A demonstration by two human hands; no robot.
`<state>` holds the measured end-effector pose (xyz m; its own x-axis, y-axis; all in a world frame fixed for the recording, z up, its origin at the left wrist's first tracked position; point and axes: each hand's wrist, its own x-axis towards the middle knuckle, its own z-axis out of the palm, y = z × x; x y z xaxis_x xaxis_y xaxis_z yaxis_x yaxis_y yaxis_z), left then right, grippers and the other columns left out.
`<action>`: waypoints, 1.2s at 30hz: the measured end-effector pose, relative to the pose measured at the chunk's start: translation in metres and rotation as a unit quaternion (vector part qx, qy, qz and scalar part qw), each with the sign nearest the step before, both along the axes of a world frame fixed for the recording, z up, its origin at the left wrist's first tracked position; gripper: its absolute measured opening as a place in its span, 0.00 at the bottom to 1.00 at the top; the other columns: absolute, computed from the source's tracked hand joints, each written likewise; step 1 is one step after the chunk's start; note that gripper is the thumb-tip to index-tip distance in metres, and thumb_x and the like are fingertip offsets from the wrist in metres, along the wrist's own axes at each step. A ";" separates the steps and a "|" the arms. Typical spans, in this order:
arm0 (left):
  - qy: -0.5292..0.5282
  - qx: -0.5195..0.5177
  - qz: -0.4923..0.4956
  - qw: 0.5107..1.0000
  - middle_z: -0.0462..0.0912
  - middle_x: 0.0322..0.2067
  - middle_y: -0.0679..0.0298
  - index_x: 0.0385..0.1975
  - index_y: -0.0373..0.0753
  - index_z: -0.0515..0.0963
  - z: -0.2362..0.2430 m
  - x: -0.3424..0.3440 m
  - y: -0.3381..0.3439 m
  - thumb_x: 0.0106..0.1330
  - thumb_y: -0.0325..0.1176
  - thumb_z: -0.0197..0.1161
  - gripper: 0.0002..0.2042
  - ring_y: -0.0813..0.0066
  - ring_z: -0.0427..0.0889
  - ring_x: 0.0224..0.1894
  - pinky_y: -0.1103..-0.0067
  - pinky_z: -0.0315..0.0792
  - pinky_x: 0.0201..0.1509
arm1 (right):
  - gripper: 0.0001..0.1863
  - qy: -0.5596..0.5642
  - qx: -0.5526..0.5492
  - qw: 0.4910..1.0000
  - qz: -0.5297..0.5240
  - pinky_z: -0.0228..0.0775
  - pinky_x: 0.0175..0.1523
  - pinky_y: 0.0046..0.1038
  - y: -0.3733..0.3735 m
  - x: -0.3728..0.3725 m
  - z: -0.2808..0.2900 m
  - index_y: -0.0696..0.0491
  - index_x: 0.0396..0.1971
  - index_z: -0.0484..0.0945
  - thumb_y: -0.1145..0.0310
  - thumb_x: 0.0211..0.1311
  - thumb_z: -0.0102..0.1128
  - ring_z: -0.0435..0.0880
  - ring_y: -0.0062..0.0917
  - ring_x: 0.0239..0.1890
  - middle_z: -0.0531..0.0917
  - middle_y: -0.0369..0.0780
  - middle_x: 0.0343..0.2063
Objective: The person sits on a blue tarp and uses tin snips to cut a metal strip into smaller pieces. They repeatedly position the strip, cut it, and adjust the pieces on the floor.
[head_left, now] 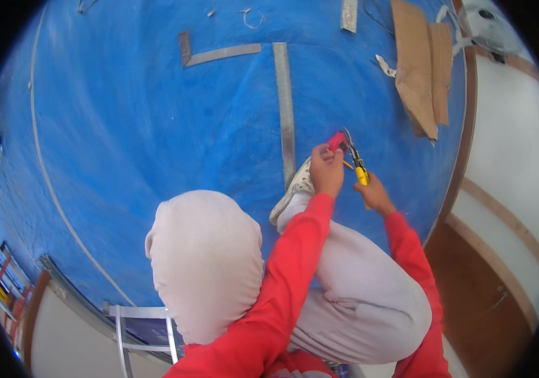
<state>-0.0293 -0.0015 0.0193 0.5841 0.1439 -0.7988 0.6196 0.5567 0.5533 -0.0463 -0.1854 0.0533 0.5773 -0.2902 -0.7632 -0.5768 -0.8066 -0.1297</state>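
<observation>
My left hand [328, 169] pinches a small red object with a dark part [337, 142] just beyond my shoe [298, 184]. My right hand [375, 192] grips a yellow-handled cutting tool [360, 168], its metal jaws up at the right side of the red object; whether they touch it I cannot tell. A thin orange-yellow piece shows between my hands, partly hidden. Both hands are over the blue sheet [124, 126] and my bent leg [364, 290].
Tape-like grey strips [284, 107] lie on the sheet. Cardboard pieces [414, 63] lie at upper right, beside a pale wall [512, 138] with a brown door [480, 283]. A clear-covered object [490, 28] sits at top right. An aluminium ladder [120, 337] is at lower left.
</observation>
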 end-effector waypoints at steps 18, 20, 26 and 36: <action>-0.098 0.292 -0.681 0.664 0.89 0.35 0.55 0.44 0.34 0.85 0.007 0.254 0.149 0.65 0.45 0.71 0.19 0.70 0.88 0.35 0.71 0.80 0.38 | 0.40 -0.024 -0.084 0.917 -0.388 0.76 0.54 0.37 0.012 -0.315 0.003 0.65 0.66 0.69 0.64 0.53 0.69 0.85 0.41 0.47 0.85 0.52 0.47; -0.018 0.268 -0.569 0.777 0.88 0.34 0.55 0.43 0.33 0.84 -0.021 0.220 0.119 0.64 0.44 0.71 0.19 0.68 0.88 0.33 0.68 0.80 0.35 | 0.40 -0.036 -0.095 0.916 -0.388 0.76 0.54 0.37 0.008 -0.315 0.015 0.65 0.66 0.69 0.64 0.53 0.69 0.85 0.40 0.47 0.85 0.52 0.48; 0.303 0.443 -0.222 0.814 0.70 0.58 0.46 0.67 0.31 0.61 -0.047 0.034 0.009 0.58 0.53 0.76 0.45 0.43 0.76 0.59 0.54 0.75 0.61 | 0.40 -0.106 -0.105 0.928 -0.342 0.76 0.54 0.37 -0.030 -0.252 0.043 0.65 0.66 0.69 0.65 0.54 0.69 0.85 0.40 0.48 0.84 0.52 0.48; 0.119 0.545 -0.183 0.810 0.74 0.47 0.51 0.53 0.38 0.73 -0.116 -0.050 -0.003 0.62 0.37 0.76 0.24 0.47 0.76 0.53 0.58 0.73 0.53 | 0.42 -0.152 0.078 0.985 -0.033 0.74 0.59 0.36 -0.065 0.048 -0.009 0.60 0.71 0.66 0.66 0.53 0.67 0.83 0.40 0.54 0.82 0.52 0.55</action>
<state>-0.0792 -0.0041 -0.0967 0.5956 0.6906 -0.4103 0.7936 -0.4267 0.4337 0.0016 -0.2506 0.0440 0.7698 -0.2283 -0.5961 -0.5428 -0.7255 -0.4232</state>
